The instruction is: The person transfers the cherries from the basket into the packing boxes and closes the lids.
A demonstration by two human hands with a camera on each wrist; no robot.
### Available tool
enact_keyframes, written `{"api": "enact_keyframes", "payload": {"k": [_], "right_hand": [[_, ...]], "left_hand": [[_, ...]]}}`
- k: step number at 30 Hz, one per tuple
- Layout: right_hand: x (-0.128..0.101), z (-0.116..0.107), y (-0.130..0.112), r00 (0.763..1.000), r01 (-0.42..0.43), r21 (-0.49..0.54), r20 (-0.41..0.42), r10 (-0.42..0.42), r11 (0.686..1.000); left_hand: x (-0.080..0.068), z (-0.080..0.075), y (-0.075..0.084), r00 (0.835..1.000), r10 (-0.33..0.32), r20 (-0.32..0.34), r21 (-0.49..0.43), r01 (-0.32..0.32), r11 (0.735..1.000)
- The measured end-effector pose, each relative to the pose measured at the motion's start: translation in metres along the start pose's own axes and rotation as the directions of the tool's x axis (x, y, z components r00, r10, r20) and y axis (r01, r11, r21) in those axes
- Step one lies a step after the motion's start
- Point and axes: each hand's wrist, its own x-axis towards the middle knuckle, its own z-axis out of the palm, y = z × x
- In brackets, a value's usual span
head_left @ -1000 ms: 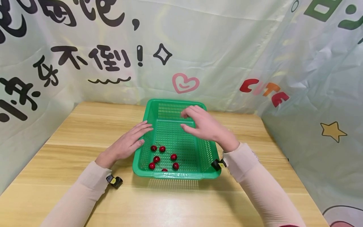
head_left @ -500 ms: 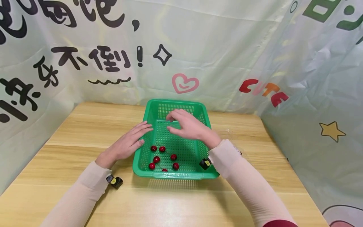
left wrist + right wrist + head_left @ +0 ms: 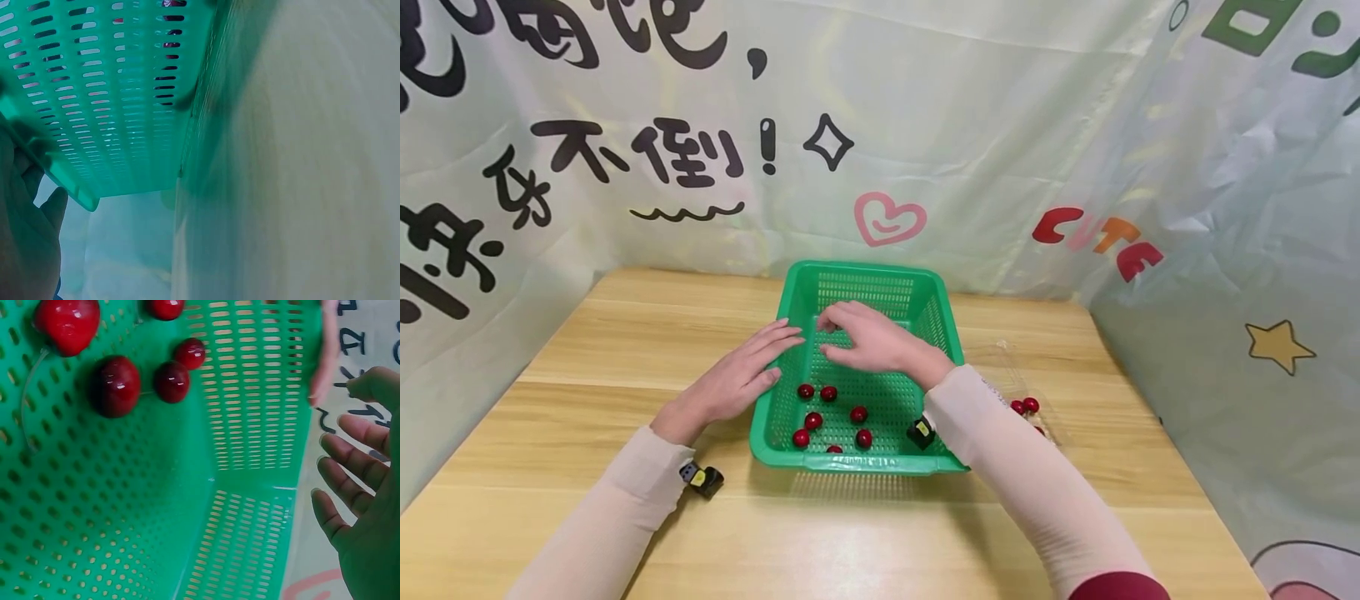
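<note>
On a wooden table (image 3: 587,500), a green perforated basket (image 3: 951,337) sits near the middle towards the far edge, with red cherries (image 3: 829,393) gathered at its near end. The left hand (image 3: 741,379) lies flat, fingers straight, against the basket's left rim; the right hand (image 3: 865,342) hovers inside, fingers loosely spread, holding nothing. Judging by this, a cherry has just been dropped in; fetching another means reaching the few cherries (image 3: 1024,406) near the right edge, in a clear tray that is hard to make out and partly hidden by the sleeve.
</note>
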Motion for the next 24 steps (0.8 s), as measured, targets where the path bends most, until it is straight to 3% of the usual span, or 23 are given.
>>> {"api": "enact_keyframes", "payload": {"k": [9,17,24], "right_hand": [[0.009,0.018,0.003,0.988,-0.045,-0.024,0.150,0.048,0.999],[0.007,0.027,0.007,0.942,-0.117,-0.069,0.309,0.133,0.991],[0.007,0.036,0.008,0.920,-0.136,-0.097,0.358,0.162,0.986]], "left_hand": [[0.000,-0.001,0.000,1.000,-0.007,0.002,0.000,0.007,1.000],[-0.001,-0.001,0.000,1.000,-0.009,0.002,0.005,0.009,1.000],[-0.001,-0.001,0.000,1.000,-0.008,-0.002,-0.007,0.008,1.000]]}}
